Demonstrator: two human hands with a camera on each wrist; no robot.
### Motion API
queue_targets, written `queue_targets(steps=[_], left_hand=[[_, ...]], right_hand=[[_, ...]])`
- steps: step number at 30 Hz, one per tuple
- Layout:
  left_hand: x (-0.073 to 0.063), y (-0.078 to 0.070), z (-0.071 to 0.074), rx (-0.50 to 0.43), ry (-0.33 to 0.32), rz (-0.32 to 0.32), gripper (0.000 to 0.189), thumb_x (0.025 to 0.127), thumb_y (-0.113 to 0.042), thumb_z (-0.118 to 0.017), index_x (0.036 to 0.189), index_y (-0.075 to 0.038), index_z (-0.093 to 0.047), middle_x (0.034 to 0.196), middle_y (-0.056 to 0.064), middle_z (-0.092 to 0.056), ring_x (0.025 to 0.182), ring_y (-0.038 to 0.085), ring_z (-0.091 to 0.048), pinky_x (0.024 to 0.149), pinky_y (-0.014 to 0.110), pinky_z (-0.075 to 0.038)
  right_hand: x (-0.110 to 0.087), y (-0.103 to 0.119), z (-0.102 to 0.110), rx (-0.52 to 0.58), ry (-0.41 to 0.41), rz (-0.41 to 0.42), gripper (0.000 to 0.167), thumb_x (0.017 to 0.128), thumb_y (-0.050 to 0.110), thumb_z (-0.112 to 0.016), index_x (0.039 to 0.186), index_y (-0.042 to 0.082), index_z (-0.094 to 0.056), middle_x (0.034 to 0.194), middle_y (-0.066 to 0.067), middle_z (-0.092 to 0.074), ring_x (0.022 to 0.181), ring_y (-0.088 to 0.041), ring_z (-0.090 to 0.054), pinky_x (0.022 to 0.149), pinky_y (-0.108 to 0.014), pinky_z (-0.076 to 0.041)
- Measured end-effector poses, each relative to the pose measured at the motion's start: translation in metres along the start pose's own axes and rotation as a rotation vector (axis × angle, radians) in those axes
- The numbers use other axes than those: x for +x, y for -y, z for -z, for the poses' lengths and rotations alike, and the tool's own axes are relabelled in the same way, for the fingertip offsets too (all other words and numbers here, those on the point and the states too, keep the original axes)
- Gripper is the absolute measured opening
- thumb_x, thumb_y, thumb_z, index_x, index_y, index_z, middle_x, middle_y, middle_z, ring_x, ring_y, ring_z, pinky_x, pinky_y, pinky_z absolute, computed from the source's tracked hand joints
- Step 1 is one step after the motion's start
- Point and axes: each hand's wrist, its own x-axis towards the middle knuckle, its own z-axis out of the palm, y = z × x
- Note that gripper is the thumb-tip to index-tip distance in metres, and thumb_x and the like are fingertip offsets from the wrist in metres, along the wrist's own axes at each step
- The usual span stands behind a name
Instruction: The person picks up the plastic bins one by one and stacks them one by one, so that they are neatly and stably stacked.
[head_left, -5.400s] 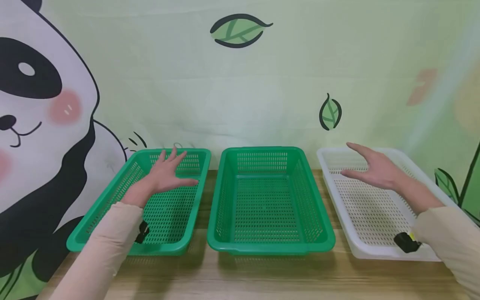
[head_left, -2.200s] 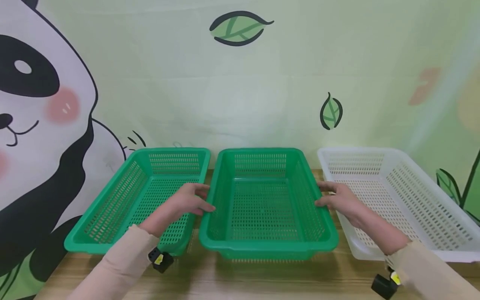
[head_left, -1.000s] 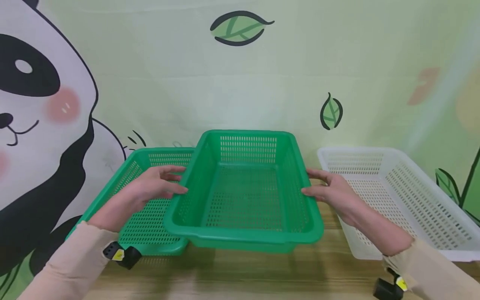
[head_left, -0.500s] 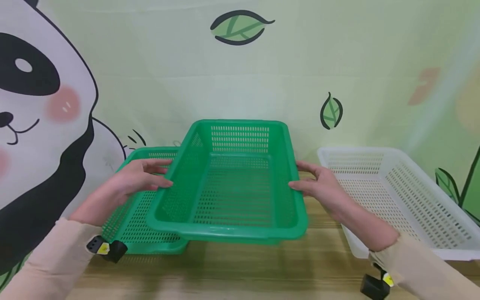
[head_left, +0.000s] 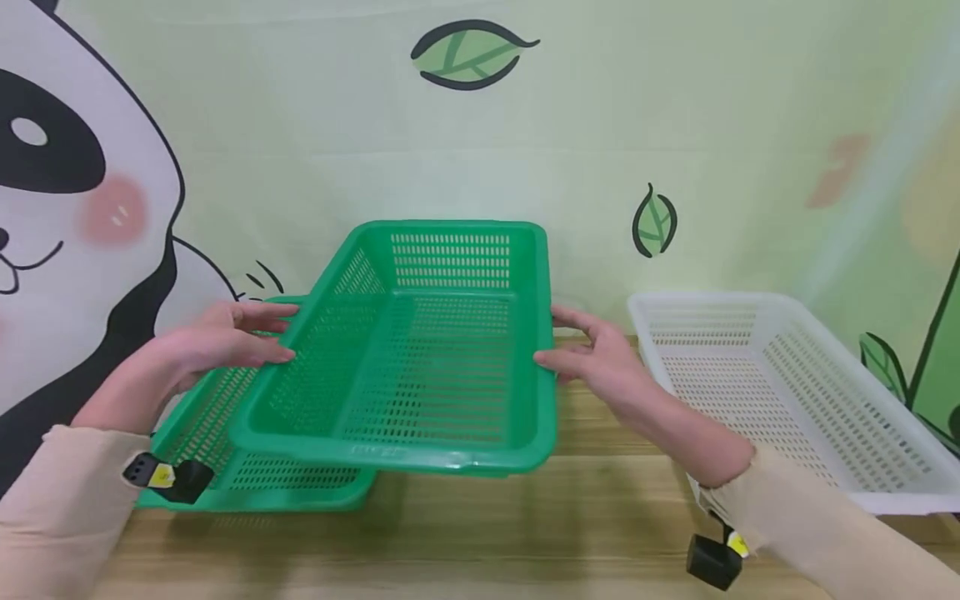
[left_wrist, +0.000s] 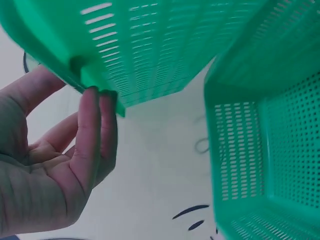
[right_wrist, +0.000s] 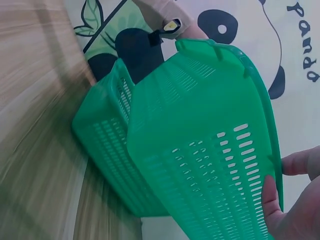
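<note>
A green plastic basket (head_left: 450, 333) with slotted walls is held up in the air, tilted, its left part overlapping a second green basket (head_left: 300, 492) that stands on the table. My left hand (head_left: 217, 337) grips the raised basket's left rim; in the left wrist view the fingertips (left_wrist: 89, 107) curl under that rim from outside. On the opposite side my right hand (head_left: 600, 358) pinches the right rim, thumb on top and fingers beneath. From the right wrist, the raised basket's underside and outer wall (right_wrist: 200, 145) show, with the lower basket (right_wrist: 102, 135) behind it.
A white slotted basket (head_left: 750, 417) stands on the wooden table (head_left: 480, 533) at the right, beside my right forearm. Behind everything hangs a pale green cloth (head_left: 315, 108) printed with a panda and leaves.
Both hands went from hovering apart to gripping the middle green basket's side rims. They lifted it off the table and moved it left, over the left green basket.
</note>
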Motion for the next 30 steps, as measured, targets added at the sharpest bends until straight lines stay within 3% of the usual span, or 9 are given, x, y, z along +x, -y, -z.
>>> queue_targets(steps=[6,17,25,27,30], left_hand=[[-0.007,0.008,0.015,0.09,0.013,0.01,0.071,0.084,-0.026,-0.063,0.141,-0.004,-0.028,0.138,0.025,-0.032,0.12,0.038,-0.041,0.088,0.038,-0.045],[-0.017,0.021,0.032,0.127,-0.033,0.047,0.074,0.084,-0.028,-0.063,0.143,-0.004,-0.024,0.137,0.028,-0.031,0.121,0.041,-0.038,0.089,0.041,-0.045],[-0.022,0.032,0.044,0.149,-0.081,0.078,0.073,0.086,-0.023,-0.062,0.142,-0.001,-0.022,0.136,0.03,-0.032,0.118,0.044,-0.039,0.088,0.046,-0.045],[-0.024,0.035,0.047,0.153,-0.09,0.092,0.072,0.085,-0.021,-0.062,0.142,0.001,-0.022,0.136,0.031,-0.032,0.116,0.041,-0.042,0.086,0.041,-0.047],[-0.024,0.045,0.054,0.131,-0.1,0.112,0.075,0.084,-0.021,-0.064,0.142,0.002,-0.021,0.136,0.031,-0.032,0.106,0.024,-0.053,0.082,0.033,-0.049]], right_hand=[[0.004,-0.002,-0.015,0.037,0.002,0.005,0.062,0.084,0.003,-0.06,0.139,0.001,-0.031,0.132,-0.015,-0.042,0.076,-0.009,-0.062,0.075,-0.03,-0.051],[0.01,-0.006,-0.04,0.126,0.013,0.04,0.066,0.082,-0.002,-0.06,0.14,0.002,-0.029,0.132,-0.013,-0.043,0.07,-0.008,-0.061,0.07,-0.032,-0.051],[0.012,-0.012,-0.056,0.198,0.072,0.062,0.067,0.082,-0.004,-0.058,0.141,0.003,-0.028,0.112,-0.014,-0.054,0.069,-0.009,-0.059,0.07,-0.027,-0.049],[0.013,-0.014,-0.061,0.213,0.085,0.067,0.067,0.082,-0.003,-0.058,0.141,0.004,-0.028,0.105,-0.014,-0.058,0.07,-0.01,-0.06,0.074,-0.03,-0.05],[0.014,-0.016,-0.068,0.231,0.102,0.068,0.068,0.082,-0.002,-0.059,0.142,0.005,-0.027,0.092,-0.01,-0.061,0.071,-0.011,-0.061,0.081,-0.037,-0.05]])
